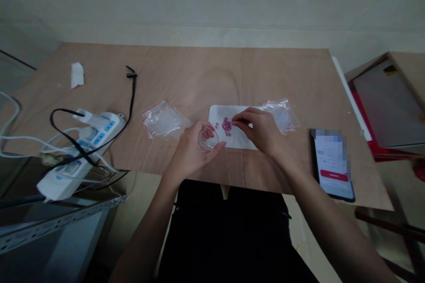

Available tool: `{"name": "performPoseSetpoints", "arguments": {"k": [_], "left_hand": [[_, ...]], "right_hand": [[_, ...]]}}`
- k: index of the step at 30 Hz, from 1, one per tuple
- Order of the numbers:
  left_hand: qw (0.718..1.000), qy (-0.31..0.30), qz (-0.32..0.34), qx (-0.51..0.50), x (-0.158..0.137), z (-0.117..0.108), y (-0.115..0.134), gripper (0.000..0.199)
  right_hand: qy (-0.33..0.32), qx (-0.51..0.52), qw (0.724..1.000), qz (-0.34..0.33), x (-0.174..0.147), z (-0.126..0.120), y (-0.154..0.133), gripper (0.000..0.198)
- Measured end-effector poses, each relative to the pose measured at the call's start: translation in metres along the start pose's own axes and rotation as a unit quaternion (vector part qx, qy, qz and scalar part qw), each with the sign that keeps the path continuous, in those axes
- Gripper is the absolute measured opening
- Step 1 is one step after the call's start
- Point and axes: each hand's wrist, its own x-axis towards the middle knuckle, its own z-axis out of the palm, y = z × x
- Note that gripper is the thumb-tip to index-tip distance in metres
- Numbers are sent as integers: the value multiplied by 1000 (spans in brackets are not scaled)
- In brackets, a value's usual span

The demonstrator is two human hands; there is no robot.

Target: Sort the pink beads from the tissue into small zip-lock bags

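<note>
My left hand [192, 148] is closed round a small clear zip bag [206, 140], its rounded mouth edged in pinkish red and spread open toward the right. A white sheet [244, 142] lies flat on the table, partly under my right hand [260, 128]. On it sits a small heap of pink beads [226, 126], with a few loose ones to the left. The right thumb and forefinger are pinched together at the heap's right edge; whatever is between them is too small to make out.
Clear zip bags [162, 119] lie left of the sheet, and more clear bags [282, 115] lie to its right. A phone [332, 163] rests near the right edge. At left are a power strip [106, 129] with tangled cables and a white paper scrap [77, 75].
</note>
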Motion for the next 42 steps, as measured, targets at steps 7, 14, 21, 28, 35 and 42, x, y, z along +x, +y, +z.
{"name": "performPoseSetpoints", "arguments": {"k": [7, 14, 21, 28, 35, 42], "left_hand": [[997, -26, 48, -54, 11, 18, 12, 36], [993, -14, 44, -107, 11, 23, 15, 38], [983, 32, 44, -176, 6, 25, 13, 53], [968, 89, -53, -228, 4, 19, 20, 18], [937, 174, -93, -287, 6, 21, 21, 30], [945, 87, -94, -301, 6, 16, 21, 33]], "right_hand": [[-52, 57, 991, -110, -13, -37, -58, 18], [-27, 82, 991, -101, -19, -37, -61, 16], [32, 102, 992, -63, -28, -37, -45, 8], [44, 322, 940, 103, -33, -39, -31, 22], [72, 384, 909, 145, -36, -29, -30, 20], [98, 320, 933, 134, -39, -34, -31, 9]]}}
